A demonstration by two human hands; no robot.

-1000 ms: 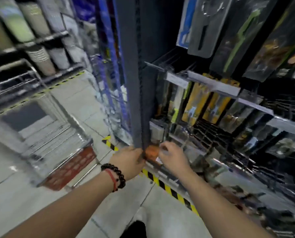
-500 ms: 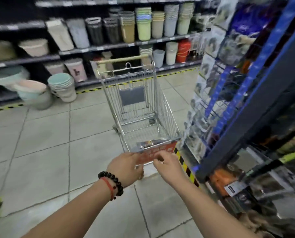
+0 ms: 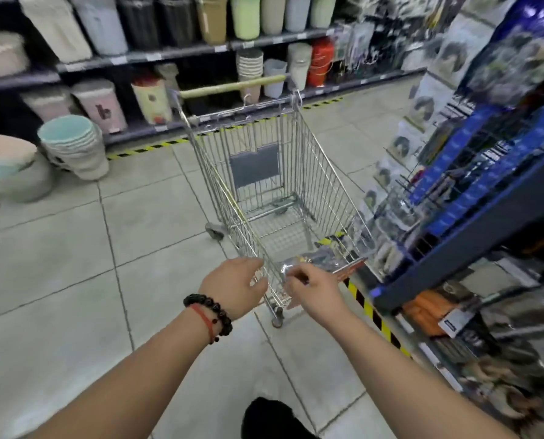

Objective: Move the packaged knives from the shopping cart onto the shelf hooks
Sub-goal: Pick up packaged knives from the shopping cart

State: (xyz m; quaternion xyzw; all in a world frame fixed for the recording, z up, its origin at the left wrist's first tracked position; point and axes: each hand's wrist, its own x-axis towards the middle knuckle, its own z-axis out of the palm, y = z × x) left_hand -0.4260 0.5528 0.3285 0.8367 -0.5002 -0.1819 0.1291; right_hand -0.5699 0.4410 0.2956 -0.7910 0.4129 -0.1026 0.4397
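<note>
A: From the head camera, where are the hands?
B: Both reach over the near rim of the shopping cart [image 3: 273, 198]. The left hand [image 3: 234, 288] hovers at the rim's left corner, fingers [image 3: 258, 264] loosely spread and holding nothing.
A: And the right?
B: The right hand [image 3: 315, 289] has its fingers curled at the near edge of a packaged knife [image 3: 319, 263]; whether they actually pinch it I cannot tell, it's blurred.
A: Where does that pack lie?
B: In the near end of the basket, against the front wall.
A: Room to move?
B: Open tiled floor [image 3: 74, 248] to the left. On the right the blue shelf [image 3: 473, 223] stands just beside the cart, its hooks [image 3: 422, 182] pointing towards it.
</note>
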